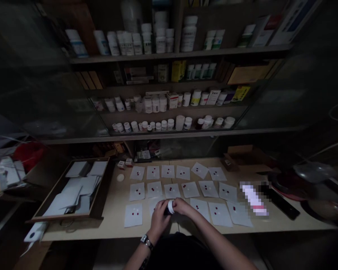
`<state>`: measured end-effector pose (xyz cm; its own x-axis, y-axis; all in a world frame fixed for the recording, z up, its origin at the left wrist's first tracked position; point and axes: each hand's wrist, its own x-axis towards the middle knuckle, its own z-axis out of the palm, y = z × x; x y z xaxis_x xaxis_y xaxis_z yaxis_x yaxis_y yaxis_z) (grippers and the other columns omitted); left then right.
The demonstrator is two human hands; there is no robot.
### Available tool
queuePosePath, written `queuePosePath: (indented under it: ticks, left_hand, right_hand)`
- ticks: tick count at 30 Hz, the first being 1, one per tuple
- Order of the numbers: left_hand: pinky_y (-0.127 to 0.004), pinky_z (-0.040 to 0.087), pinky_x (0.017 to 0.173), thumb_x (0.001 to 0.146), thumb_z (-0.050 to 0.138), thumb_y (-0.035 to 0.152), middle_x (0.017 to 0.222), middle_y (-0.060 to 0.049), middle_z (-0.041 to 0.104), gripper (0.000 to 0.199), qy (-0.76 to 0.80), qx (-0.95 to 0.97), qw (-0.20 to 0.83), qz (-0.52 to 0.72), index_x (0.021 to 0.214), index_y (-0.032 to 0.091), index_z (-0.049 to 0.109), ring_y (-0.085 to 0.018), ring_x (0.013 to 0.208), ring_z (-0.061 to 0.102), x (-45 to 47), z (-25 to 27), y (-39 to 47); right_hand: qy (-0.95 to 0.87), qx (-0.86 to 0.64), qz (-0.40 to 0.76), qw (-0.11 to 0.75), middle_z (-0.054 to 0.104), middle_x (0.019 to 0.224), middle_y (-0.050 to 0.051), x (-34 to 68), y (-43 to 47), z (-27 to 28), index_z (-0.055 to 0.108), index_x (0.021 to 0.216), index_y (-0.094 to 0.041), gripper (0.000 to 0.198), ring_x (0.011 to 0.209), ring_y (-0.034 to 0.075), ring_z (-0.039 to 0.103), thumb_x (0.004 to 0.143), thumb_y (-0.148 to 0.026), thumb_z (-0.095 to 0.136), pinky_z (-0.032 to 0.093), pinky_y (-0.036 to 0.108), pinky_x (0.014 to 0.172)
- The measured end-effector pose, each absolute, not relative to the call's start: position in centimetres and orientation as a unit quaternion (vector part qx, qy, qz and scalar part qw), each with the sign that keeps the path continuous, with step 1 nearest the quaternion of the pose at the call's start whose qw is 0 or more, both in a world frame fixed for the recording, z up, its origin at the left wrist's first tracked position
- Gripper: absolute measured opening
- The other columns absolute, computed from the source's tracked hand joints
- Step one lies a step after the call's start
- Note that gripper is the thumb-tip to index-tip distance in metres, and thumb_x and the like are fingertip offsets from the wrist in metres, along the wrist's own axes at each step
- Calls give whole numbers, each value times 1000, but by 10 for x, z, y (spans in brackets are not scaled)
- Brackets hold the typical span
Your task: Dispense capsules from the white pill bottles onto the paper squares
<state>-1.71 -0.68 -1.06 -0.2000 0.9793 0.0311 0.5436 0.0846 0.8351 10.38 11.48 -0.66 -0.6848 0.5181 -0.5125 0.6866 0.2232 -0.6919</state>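
Between your fingers, at the near middle of the bench (112,210), sits a small dark bottle (168,210) with a white cap (171,207): your left hand (159,219) wraps the body, your right hand (181,205) pinches the cap. Beyond and to both sides of them, paper squares (137,191) carrying red and white pills lie in three rows. Left of your fingers a wooden tray (97,204) holds blank papers; right lies a dark remote (280,202). Past the rows, shelves (180,54) of bottles wall off the back edge; the near edge is open.
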Motion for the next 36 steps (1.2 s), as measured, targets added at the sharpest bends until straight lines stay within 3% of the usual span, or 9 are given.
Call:
queuePosePath:
  ticks: [5,10,17,22,27,30,32,36]
  left_hand:
    - [-46,39,104,62,53,3,125,-10,54,67,675,559,293,383,126,22,51,-25,117,49,3,-19,-6]
    - [-45,41,102,62,53,2,123,-9,55,67,670,563,280,395,127,23,50,-24,116,50,26,-26,-3]
    - [-44,40,102,63,53,3,124,-9,55,67,680,545,277,405,126,23,50,-24,117,49,48,-19,-4]
    - [-45,40,103,63,54,2,123,-10,56,65,701,502,265,431,125,22,52,-24,117,50,53,-15,-1]
    - [-44,40,103,64,57,5,119,-10,59,58,718,452,249,467,120,21,55,-24,114,53,53,-15,4]
    - [-45,40,103,64,61,8,117,-9,61,55,733,411,239,485,117,21,57,-25,114,54,52,-17,5]
    - [-45,38,105,62,63,8,118,-9,61,56,743,390,237,490,117,20,58,-25,115,54,52,-20,3]
    - [-43,40,104,62,61,7,119,-10,61,58,753,372,237,488,118,19,58,-25,115,54,54,-28,-3]
  right_hand:
    - [780,285,-546,117,44,47,-6,133,131,5,59,53,-13,15,48,6,37,65,-10,51,27,18,48]
    - [751,307,-562,162,47,45,-6,152,142,10,63,55,-14,12,42,6,40,60,-10,52,30,17,45]
    - [842,285,-430,160,59,48,-2,166,146,21,72,64,-18,15,46,10,50,63,-16,57,33,19,50]
    - [891,250,-375,53,73,74,5,172,144,20,74,75,-19,18,70,17,63,73,-23,57,40,23,66]
    - [841,264,-455,-124,72,97,9,167,143,-10,72,77,-19,25,91,21,64,83,-32,51,44,28,81]
    - [808,331,-444,-203,71,94,11,147,168,-24,71,79,-18,32,90,22,64,87,-35,45,46,29,79]
    - [820,384,-383,-182,71,91,10,127,193,-26,71,83,-18,33,87,21,64,89,-32,41,45,27,77]
    - [874,423,-236,-44,70,102,9,85,239,-26,68,98,-18,33,94,18,63,93,-27,36,43,24,77]
